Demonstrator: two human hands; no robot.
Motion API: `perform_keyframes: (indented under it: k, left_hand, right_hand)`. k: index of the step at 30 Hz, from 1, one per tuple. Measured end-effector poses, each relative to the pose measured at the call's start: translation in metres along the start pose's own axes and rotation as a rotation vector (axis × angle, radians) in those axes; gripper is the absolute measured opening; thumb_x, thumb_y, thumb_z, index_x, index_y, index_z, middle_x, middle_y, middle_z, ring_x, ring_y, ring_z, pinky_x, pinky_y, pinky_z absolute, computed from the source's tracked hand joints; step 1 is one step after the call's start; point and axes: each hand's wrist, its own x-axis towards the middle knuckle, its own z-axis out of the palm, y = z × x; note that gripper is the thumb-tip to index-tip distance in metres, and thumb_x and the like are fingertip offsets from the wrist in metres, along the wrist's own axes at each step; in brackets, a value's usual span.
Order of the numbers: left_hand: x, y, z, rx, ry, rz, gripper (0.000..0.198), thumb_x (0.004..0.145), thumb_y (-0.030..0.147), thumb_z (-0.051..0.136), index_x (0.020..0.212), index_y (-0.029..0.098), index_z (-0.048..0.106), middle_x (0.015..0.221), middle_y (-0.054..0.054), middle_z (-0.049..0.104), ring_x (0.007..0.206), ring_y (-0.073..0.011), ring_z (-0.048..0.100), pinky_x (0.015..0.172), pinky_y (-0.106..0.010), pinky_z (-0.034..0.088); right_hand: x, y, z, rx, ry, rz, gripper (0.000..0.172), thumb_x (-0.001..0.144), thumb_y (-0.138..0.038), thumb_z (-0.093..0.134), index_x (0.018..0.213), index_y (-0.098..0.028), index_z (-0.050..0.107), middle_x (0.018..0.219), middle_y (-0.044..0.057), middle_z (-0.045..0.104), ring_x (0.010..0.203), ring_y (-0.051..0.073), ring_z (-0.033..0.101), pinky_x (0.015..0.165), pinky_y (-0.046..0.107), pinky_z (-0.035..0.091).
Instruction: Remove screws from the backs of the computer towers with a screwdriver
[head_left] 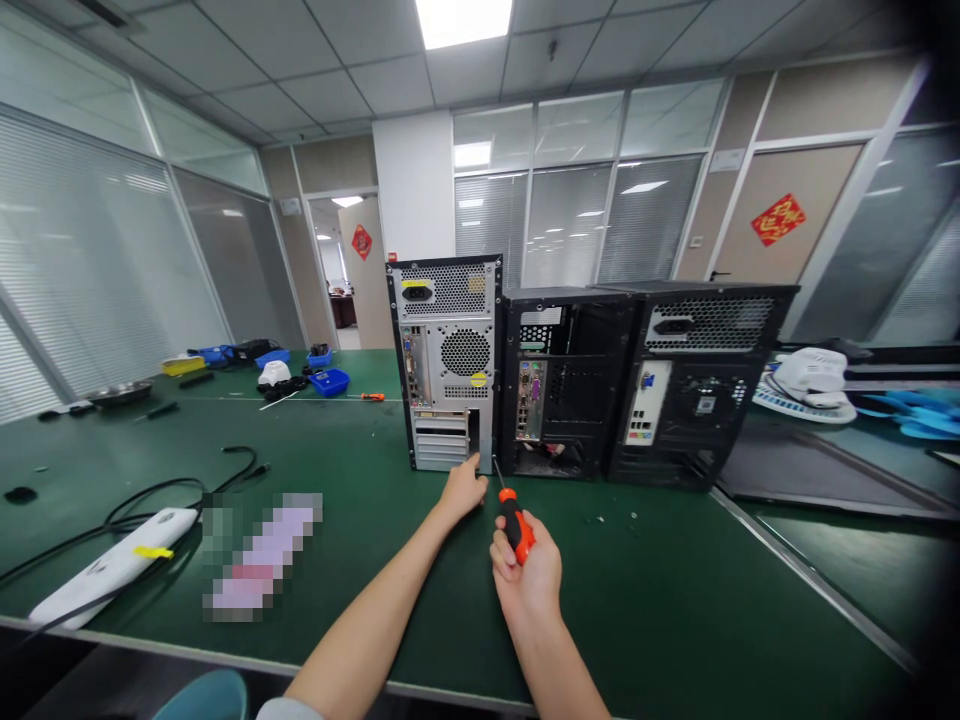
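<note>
A silver and black computer case [442, 400] stands on the table with its back panel facing me. My left hand [461, 491] is at its bottom edge; the index finger is stretched out to the panel's lower right, beside an open expansion slot, and the other fingers look loosely bent around nothing visible. My right hand [529, 560] grips the orange and black handle of a screwdriver [513, 520]. Its thin shaft points up to the lower right edge of the case, near my left fingertip. Whether the tip sits on a screw is too small to tell.
Right of it stand a black case [570, 400] and another black case [694, 390]. A white power strip [112, 565] with black cables and a pixelated item [262, 560] lie at left on the green table [337, 600]. Blue trays [328, 382] and another screwdriver [373, 397] are farther back.
</note>
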Motion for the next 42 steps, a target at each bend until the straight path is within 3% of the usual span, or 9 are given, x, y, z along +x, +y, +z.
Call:
perform_keyframes:
  k: [13, 24, 35, 42]
  left_hand:
    - [0.002, -0.002, 0.001, -0.018, -0.014, -0.036, 0.056, 0.074, 0.012, 0.041, 0.13, 0.006, 0.039, 0.088, -0.011, 0.068, 0.043, -0.0082, 0.055, 0.056, -0.02, 0.048]
    - [0.004, -0.005, 0.002, -0.01, -0.009, -0.004, 0.052, 0.073, 0.011, 0.041, 0.125, 0.01, 0.044, 0.087, -0.009, 0.068, 0.042, -0.0078, 0.054, 0.058, -0.02, 0.047]
    - [0.005, -0.006, 0.003, -0.028, -0.012, 0.001, 0.049, 0.073, 0.011, 0.041, 0.122, 0.013, 0.047, 0.09, -0.007, 0.068, 0.041, -0.0069, 0.053, 0.059, -0.02, 0.047]
    - [0.002, 0.0, -0.002, -0.003, -0.014, -0.006, 0.052, 0.073, 0.011, 0.041, 0.124, 0.011, 0.045, 0.111, -0.012, 0.062, 0.039, -0.0049, 0.051, 0.058, -0.02, 0.048]
  right_hand:
    - [0.006, 0.008, -0.007, 0.269, -0.058, 0.088, 0.016, 0.076, -0.021, 0.031, 0.071, -0.015, 0.045, 0.06, -0.003, 0.045, 0.033, 0.001, 0.027, 0.029, 0.012, 0.023]
    - [0.013, -0.011, -0.013, 0.368, -0.159, 0.173, 0.016, 0.075, -0.008, 0.031, 0.075, -0.017, 0.044, 0.065, -0.004, 0.04, 0.035, 0.001, 0.028, 0.029, 0.009, 0.026]
    - [0.003, -0.022, -0.008, 0.284, -0.034, 0.304, 0.017, 0.08, -0.022, 0.034, 0.069, -0.016, 0.045, 0.06, -0.002, 0.046, 0.032, 0.001, 0.027, 0.027, 0.013, 0.022]
    - [0.004, -0.014, -0.014, 0.086, 0.054, 0.338, 0.009, 0.078, -0.021, 0.045, 0.074, -0.015, 0.051, 0.057, -0.001, 0.05, 0.04, 0.005, 0.043, 0.03, 0.013, 0.023]
